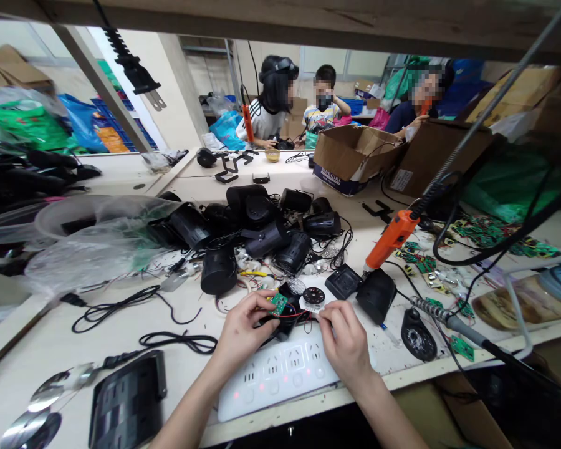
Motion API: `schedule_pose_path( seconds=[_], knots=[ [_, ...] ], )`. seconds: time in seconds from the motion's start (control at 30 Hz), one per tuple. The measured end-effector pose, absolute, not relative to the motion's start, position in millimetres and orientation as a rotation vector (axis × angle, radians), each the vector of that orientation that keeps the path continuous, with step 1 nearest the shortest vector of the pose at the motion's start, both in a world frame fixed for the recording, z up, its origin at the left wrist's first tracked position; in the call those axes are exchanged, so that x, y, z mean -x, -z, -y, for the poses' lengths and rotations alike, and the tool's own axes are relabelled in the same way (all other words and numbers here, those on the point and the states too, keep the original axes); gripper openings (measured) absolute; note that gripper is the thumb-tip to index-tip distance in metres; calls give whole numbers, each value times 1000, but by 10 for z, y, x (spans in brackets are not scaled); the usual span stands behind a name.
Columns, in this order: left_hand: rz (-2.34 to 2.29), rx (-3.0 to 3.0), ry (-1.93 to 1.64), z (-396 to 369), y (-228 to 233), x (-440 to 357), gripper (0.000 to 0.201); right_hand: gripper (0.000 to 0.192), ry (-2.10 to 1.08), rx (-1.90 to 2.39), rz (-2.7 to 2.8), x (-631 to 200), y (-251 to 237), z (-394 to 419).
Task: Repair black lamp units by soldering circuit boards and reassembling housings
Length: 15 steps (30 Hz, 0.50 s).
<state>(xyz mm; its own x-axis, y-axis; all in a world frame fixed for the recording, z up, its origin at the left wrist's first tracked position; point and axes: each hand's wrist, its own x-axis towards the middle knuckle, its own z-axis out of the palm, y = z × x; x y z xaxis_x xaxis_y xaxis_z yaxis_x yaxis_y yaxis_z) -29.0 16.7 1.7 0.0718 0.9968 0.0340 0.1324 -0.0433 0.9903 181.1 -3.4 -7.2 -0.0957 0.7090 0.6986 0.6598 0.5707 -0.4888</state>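
Green circuit board [277, 304] pinched in left hand [241, 329] fingers — right hand [346, 338] fingers nipping its thin wires [308, 313] above white power strip [275, 374].

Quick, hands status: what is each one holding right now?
Left hand: closed, pinching the green circuit board.
Right hand: fingers pinched near the red wire; what they hold cannot be told.

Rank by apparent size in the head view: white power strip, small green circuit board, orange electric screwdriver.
1. white power strip, though nearest the camera
2. orange electric screwdriver
3. small green circuit board, pinched in the left hand
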Motion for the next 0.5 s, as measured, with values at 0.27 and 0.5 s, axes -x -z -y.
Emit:
schedule_pose_path(
  seconds=[0.27,0.5],
  knots=[
    [-1241,-1614,-1104,-154,-41,292,8,19,-83,1184,1814,-1803,116,12],
    [-1292,-2039,-1124,-67,-149,215,29,18,2,1179,1871,-1907,274,39]
  ],
)
